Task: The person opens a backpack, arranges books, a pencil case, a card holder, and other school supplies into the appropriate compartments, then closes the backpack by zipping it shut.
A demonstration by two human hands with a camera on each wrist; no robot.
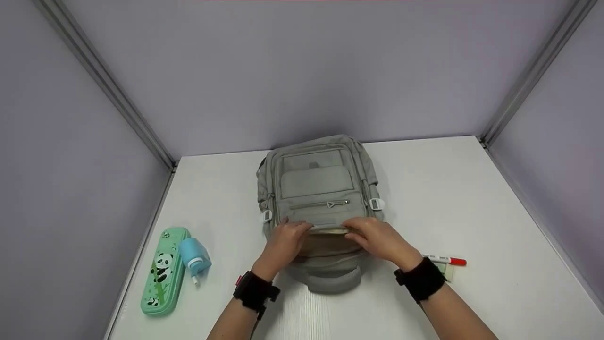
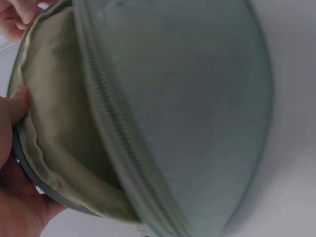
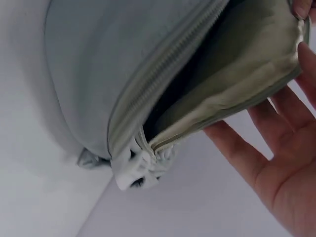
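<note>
Both hands' fingers (image 1: 302,231) pinch backpack (image 1: 317,189) opening apart; interior dark, contents hidden.

I am working in a small enclosed booth, something like a recording or test cell rather than a home or office. Plain lavender-grey panels (image 1: 302,71) close me in ahead of my grip and on both sides, joined at the corners by bare aluminium rails (image 1: 106,82). Under my grip lies a plain white worktop (image 1: 472,189) that fills the floor of the booth from wall to wall. The few school-type things laid out on it sit apart, to the left and right of my grip.
</note>
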